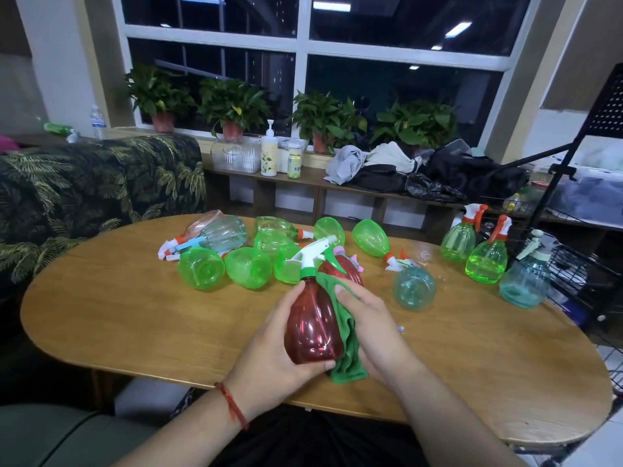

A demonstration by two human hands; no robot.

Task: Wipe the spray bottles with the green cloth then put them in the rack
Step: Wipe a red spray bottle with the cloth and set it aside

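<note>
the red bottle (312, 328) is held upright over the near middle of the bench (135, 298). the left hand (273, 352) grips its lower body, fingers curled under the base and thumb laid up its side. the right hand (374, 328) holds the green cloth (347, 352) against the bottle's right side, fingers pressed together and bent over the cloth. many green bottles (247, 267) lie on their sides at the bench's far middle. three bottles (487, 261) stand upright at its right end, beside the black rack (580, 264).
</note>
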